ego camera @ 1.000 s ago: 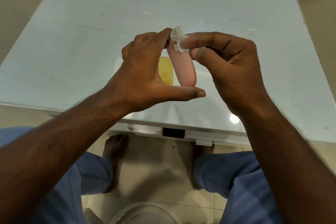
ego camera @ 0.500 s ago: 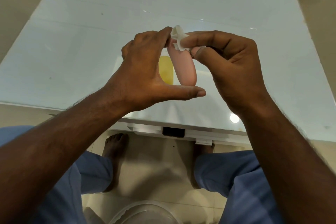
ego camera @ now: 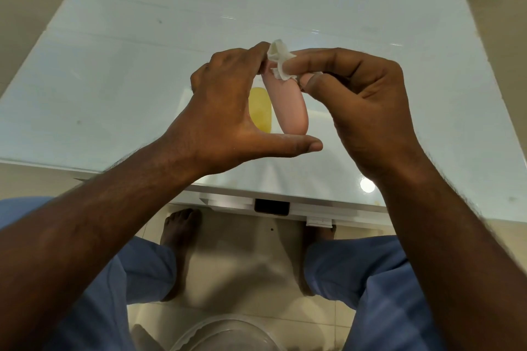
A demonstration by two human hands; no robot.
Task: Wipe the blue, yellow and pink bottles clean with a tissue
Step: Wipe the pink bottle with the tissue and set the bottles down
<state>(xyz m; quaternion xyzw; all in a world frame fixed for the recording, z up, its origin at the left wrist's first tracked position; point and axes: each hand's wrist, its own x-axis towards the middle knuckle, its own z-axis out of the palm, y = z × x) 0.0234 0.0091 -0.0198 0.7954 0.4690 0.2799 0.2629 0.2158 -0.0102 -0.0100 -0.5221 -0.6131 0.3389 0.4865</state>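
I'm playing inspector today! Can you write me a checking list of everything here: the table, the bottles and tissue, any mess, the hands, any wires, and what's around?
Surface: white glossy table, a few small dark specks.
Job's things: pink bottle held up above the table; tissue pressed at its top end; yellow bottle partly hidden behind the left hand; blue bottle not seen.
Clutter: nothing seen.
Hands: left hand holds the pink bottle's top, thumb stretched out below; right hand pinches the tissue.
Cables: nothing seen.
Surroundings: tiled floor, bare feet, blue trousers, clear plastic tub below.
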